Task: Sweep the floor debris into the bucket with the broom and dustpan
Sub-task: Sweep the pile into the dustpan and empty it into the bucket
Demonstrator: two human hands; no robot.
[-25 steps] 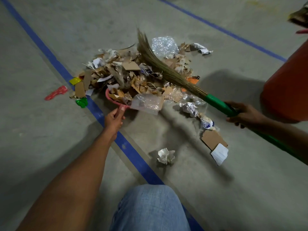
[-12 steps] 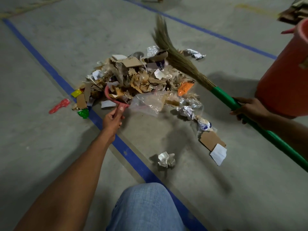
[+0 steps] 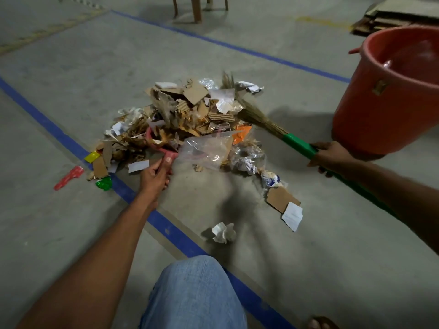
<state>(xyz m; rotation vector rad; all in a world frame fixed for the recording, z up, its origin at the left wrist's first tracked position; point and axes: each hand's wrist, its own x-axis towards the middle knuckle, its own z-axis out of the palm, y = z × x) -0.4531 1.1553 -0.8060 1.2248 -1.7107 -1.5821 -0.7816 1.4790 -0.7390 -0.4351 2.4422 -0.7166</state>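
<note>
A heap of debris (image 3: 187, 112), torn cardboard, paper and clear plastic, lies on the concrete floor. My left hand (image 3: 154, 176) grips the handle of a red dustpan (image 3: 156, 144), whose pan is mostly buried under the heap. My right hand (image 3: 329, 156) holds the green handle of a straw broom (image 3: 256, 118); its bristles press into the heap's far right side. An orange bucket (image 3: 380, 110) stands at the right, just behind my right hand. It is open at the top.
Loose scraps lie nearer me: a crumpled paper ball (image 3: 224, 232), a cardboard piece with white paper (image 3: 283, 201), a red plastic scrap (image 3: 69, 178) and a green wrapper (image 3: 104, 184) at left. Blue tape lines (image 3: 166, 227) cross the floor. Chair legs (image 3: 197, 8) stand far back. My knee (image 3: 194, 293) is below.
The broom has swept toward the dustpan, pushing debris into a taller, tighter heap over the pan. The view has tilted up, bringing the bucket's rim into sight.
</note>
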